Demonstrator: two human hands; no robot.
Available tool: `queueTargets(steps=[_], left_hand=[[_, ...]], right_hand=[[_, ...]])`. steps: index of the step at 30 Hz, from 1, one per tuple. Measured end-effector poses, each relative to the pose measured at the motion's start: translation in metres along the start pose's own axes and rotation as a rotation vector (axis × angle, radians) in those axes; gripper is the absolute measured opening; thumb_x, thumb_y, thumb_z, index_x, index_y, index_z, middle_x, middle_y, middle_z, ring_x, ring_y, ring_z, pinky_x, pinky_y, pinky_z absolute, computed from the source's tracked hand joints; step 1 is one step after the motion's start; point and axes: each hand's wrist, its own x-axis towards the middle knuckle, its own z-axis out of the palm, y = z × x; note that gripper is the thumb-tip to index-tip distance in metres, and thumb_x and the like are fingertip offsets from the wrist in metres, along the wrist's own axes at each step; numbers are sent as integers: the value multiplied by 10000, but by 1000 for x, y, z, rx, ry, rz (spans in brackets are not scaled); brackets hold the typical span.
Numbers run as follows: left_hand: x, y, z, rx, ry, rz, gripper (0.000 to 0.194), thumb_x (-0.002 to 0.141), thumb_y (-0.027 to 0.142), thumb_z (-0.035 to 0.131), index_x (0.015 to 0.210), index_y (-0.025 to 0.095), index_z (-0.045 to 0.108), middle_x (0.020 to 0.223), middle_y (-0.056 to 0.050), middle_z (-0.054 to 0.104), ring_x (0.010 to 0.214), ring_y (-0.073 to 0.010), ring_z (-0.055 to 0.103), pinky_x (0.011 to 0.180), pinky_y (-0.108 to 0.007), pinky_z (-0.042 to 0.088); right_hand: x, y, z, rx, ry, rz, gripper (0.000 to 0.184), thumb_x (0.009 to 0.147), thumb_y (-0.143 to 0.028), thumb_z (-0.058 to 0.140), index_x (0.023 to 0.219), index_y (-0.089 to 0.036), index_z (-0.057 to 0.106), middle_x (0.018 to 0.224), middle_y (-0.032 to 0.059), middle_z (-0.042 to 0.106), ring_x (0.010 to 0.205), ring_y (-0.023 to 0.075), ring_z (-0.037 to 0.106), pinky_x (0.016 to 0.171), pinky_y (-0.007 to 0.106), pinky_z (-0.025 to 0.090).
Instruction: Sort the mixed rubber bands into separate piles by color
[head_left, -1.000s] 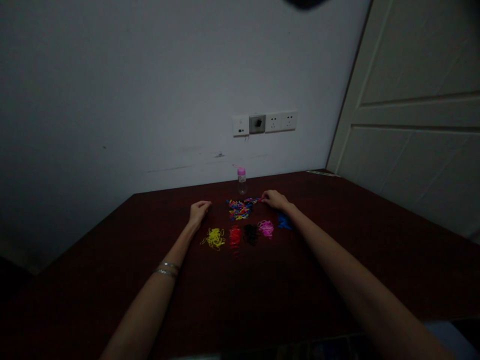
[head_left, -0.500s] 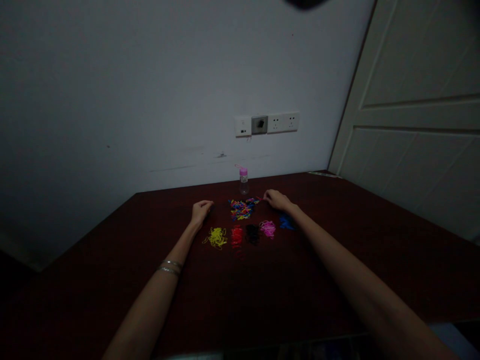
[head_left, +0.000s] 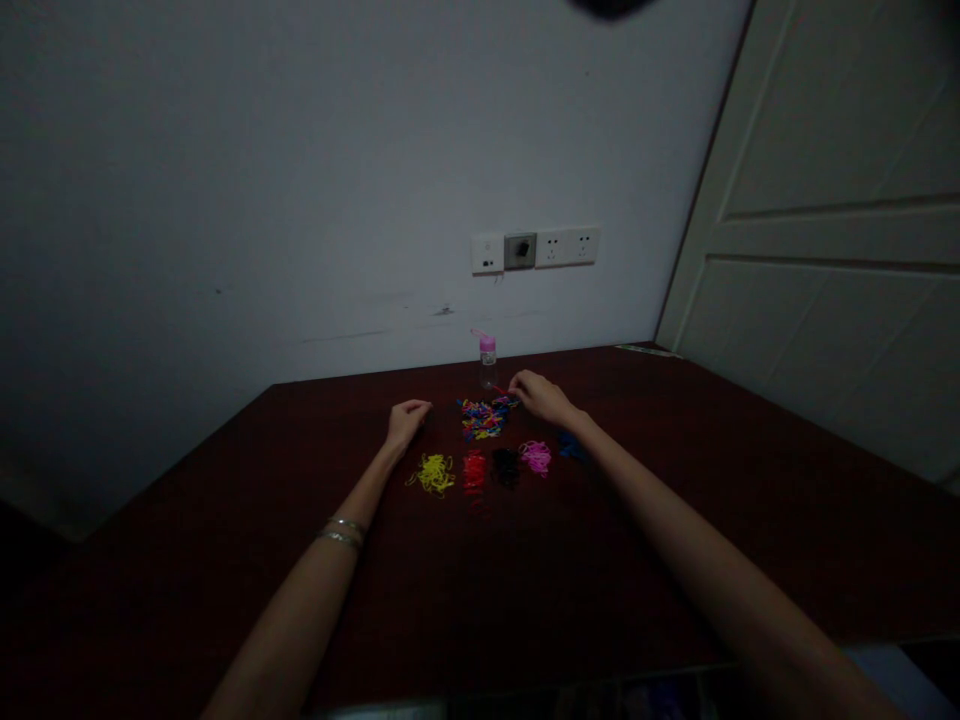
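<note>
My right hand [head_left: 541,395] pinches a red rubber band [head_left: 501,390], which pokes out left of the fingertips above a mixed-colour pile of rubber bands [head_left: 484,420]. To the left of that pile, my left hand [head_left: 406,422] is closed with fingertips together; whatever it holds, if anything, is too small to see. Nearer me lie single-colour heaps in a row: yellow bands [head_left: 435,475], red bands [head_left: 474,470], black bands [head_left: 506,467], pink bands [head_left: 535,457] and blue bands [head_left: 568,446], the last partly hidden by my right forearm.
Behind the mixed pile stands a small clear bottle with a pink lid [head_left: 487,362]. The dark reddish table [head_left: 525,580] meets a pale wall with sockets [head_left: 566,247]. A white panelled door [head_left: 840,230] rises on the right.
My right hand has shifted left and slightly away from me, carrying the red rubber band over the mixed pile's far side. My left hand has moved slightly right.
</note>
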Motion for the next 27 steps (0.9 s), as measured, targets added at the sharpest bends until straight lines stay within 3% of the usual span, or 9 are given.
queueTargets(steps=[5, 9, 12, 19, 23, 27], left_hand=[[-3, 26, 8, 99, -97, 149, 312, 607, 338, 652, 798, 95, 694, 550, -7, 563, 513, -103, 459, 509, -213, 340], [-14, 61, 16, 254, -280, 337, 435, 621, 305, 670, 1026, 145, 668, 638, -12, 600, 584, -121, 497, 586, -223, 374], [-23, 75, 24, 353, -385, 385, 458, 639, 269, 664, 1090, 191, 646, 693, -27, 634, 630, -138, 531, 617, -231, 387], [-27, 67, 34, 372, -444, 391, 211, 640, 263, 663, 821, 181, 732, 753, -75, 684, 719, -192, 583, 605, -243, 403], [-23, 60, 33, 365, -456, 399, 217, 664, 324, 640, 776, 166, 735, 746, -73, 687, 690, -178, 574, 607, -237, 396], [-25, 58, 32, 411, -403, 317, 271, 673, 401, 618, 697, 154, 727, 618, -52, 651, 595, -153, 532, 547, -219, 352]], right_hand=[[-7, -16, 0, 39, 6, -39, 135, 865, -237, 438, 888, -192, 563, 959, 46, 590, 848, 142, 544, 675, 223, 363], [-11, -24, 3, 41, -21, -78, 115, 855, -224, 459, 886, -194, 565, 949, 43, 584, 835, 139, 537, 667, 222, 361], [-13, -29, 5, 50, -34, -125, 114, 849, -194, 458, 903, -195, 558, 952, 42, 579, 830, 134, 532, 673, 223, 362], [-17, -37, 6, 26, -48, -189, 143, 846, -154, 422, 921, -183, 540, 956, 48, 568, 823, 128, 518, 668, 222, 347], [-17, -35, 4, 28, -31, -165, 121, 858, -190, 439, 917, -189, 545, 958, 50, 572, 830, 132, 520, 664, 222, 351], [-18, -31, 0, 40, 3, -125, 118, 866, -234, 447, 897, -197, 555, 938, 43, 576, 846, 141, 520, 683, 226, 365]])
